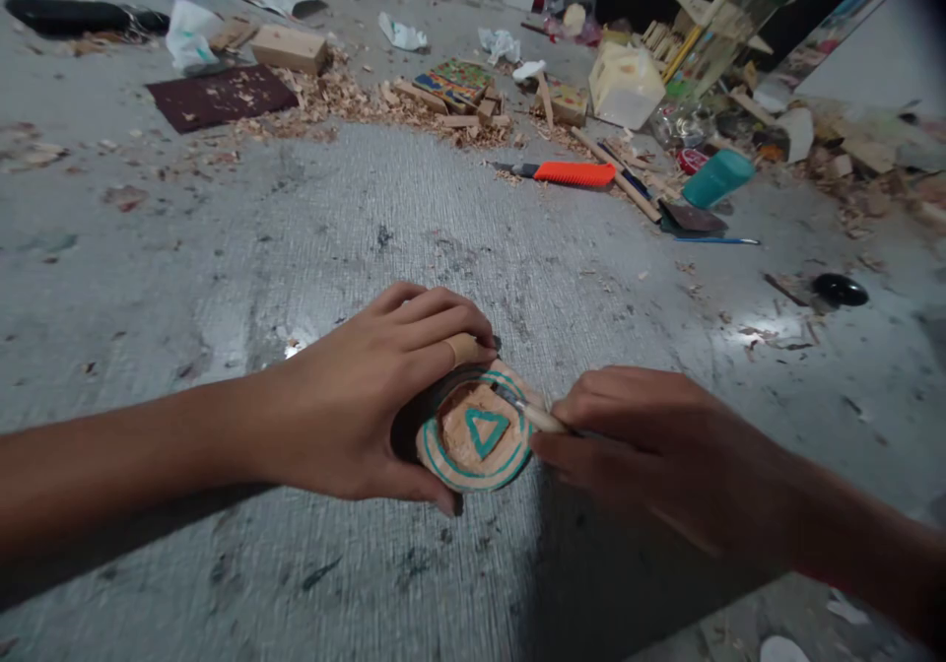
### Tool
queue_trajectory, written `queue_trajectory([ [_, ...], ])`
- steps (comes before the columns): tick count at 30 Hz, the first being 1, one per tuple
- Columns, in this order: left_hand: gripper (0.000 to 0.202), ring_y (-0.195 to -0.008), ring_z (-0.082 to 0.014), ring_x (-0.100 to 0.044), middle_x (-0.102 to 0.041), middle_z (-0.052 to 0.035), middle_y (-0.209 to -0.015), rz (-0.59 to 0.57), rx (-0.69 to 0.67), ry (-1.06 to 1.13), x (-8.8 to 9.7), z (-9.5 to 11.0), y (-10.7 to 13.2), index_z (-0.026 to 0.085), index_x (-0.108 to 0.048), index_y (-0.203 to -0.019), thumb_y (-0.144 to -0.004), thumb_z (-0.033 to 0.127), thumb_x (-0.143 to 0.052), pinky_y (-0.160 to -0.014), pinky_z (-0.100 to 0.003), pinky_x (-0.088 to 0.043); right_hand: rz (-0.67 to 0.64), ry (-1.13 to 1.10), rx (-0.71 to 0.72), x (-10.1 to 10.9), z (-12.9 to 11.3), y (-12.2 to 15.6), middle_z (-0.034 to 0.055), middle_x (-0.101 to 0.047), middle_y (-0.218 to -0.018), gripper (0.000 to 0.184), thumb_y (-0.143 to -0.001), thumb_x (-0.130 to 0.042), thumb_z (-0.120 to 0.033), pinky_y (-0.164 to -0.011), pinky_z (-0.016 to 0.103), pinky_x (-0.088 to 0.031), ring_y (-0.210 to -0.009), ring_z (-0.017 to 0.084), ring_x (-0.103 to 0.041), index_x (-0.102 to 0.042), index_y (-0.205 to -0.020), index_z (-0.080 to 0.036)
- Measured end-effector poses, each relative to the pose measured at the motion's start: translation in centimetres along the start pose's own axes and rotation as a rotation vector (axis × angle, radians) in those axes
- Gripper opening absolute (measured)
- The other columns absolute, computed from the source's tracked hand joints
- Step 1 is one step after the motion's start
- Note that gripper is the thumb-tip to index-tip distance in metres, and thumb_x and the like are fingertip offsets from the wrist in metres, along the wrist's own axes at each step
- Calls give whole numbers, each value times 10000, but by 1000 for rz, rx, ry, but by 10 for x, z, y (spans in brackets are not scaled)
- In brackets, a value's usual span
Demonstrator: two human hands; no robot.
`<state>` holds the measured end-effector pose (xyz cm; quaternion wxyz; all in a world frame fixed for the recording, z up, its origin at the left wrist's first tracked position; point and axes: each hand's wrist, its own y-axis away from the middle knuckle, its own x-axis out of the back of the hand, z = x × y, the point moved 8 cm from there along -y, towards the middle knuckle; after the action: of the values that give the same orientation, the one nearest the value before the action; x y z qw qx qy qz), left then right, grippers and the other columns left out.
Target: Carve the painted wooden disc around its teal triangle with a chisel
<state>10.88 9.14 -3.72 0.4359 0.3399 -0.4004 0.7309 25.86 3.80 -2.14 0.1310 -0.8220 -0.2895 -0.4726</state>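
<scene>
A round wooden disc (473,437) with teal painted rings and a teal triangle in its middle lies on the grey floor mat (414,229). My left hand (362,396) wraps around the disc's left side, fingers curled over its top edge. My right hand (636,445) is closed in a pinch on a thin pale-handled tool (533,415), likely a fine brush. The tool's tip touches the disc's upper right rim.
An orange-handled knife (569,172), a teal cylinder (715,178), wood sticks and shavings (347,100) lie across the far side. A dark sandpaper sheet (220,96) and a wood block (290,48) sit at the back left. A black lid (839,290) rests at right.
</scene>
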Motion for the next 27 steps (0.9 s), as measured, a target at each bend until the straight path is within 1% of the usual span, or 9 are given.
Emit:
queue_trajectory([
  [3,794,-1238,-361,-595,-655,-147,-1338,-5,6,6,-1,0,0,182,-534,-1328,-783,687,-812,-1023,-483,-351,74,-37,145,14,-7,9,-10,-669,-844,172,-1078,-519,-217,-674,305,-408,-734,119,-580,-662,-983,-221],
  [5,829,-1245,-366,-588,-649,-152,-1347,-12,11,-2,-2,-1,0,167,-530,-1357,-778,689,-814,-1029,-488,-340,83,-67,238,20,-12,13,29,-714,-935,235,-1028,-483,-149,-703,334,-424,-788,146,-621,-676,-1145,-215],
  [7,864,-1264,-379,-578,-637,-168,-1371,-24,10,-13,-2,0,0,151,-519,-1390,-780,689,-810,-1048,-503,-332,84,-141,234,24,-11,12,18,-713,-887,323,-981,-463,-95,-681,330,-423,-737,139,-625,-670,-1201,-209],
  [10,865,-1283,-396,-570,-624,-187,-1394,-35,5,-25,-3,1,0,143,-521,-1405,-793,687,-799,-1061,-525,-335,80,-219,187,24,-6,6,-19,-686,-774,349,-954,-479,-97,-623,312,-413,-633,126,-598,-686,-1210,-215],
  [13,875,-1316,-417,-558,-618,-203,-1416,-45,2,-10,-3,2,1,142,-503,-1443,-810,682,-775,-1081,-551,-350,116,-291,179,26,-5,2,-28,-695,-766,331,-968,-510,-102,-605,274,-454,-613,110,-609,-712,-1201,-224],
  [16,893,-1431,-429,-477,-572,-198,-1504,-80,-2,56,-3,2,2,150,-442,-1528,-783,507,-782,-1178,-571,-320,200,-308,135,31,-4,-2,-30,-747,-784,258,-1002,-546,-100,-598,228,-501,-623,99,-667,-740,-1107,-235],
  [19,898,-1474,-394,-434,-575,-156,-1507,-106,-7,120,-3,1,1,162,-448,-1535,-719,346,-773,-1212,-534,-321,231,-325,13,32,3,-7,-36,-759,-733,182,-1035,-605,-182,-545,215,-485,-592,97,-688,-764,-956,-227],
  [24,807,-1306,-360,-538,-618,-156,-1370,-77,-17,123,-1,-2,-1,155,-533,-1469,-806,513,-821,-1087,-513,-386,176,-398,-23,30,8,-19,-32,-720,-683,234,-1060,-618,-282,-530,216,-445,-573,86,-653,-779,-917,-191],
  [27,777,-1282,-357,-551,-626,-159,-1343,-69,-25,119,0,-2,-1,144,-552,-1448,-823,514,-829,-1064,-504,-388,127,-362,-8,32,5,-26,-26,-692,-660,319,-1089,-568,-319,-512,222,-403,-564,80,-617,-774,-892,-173],
])
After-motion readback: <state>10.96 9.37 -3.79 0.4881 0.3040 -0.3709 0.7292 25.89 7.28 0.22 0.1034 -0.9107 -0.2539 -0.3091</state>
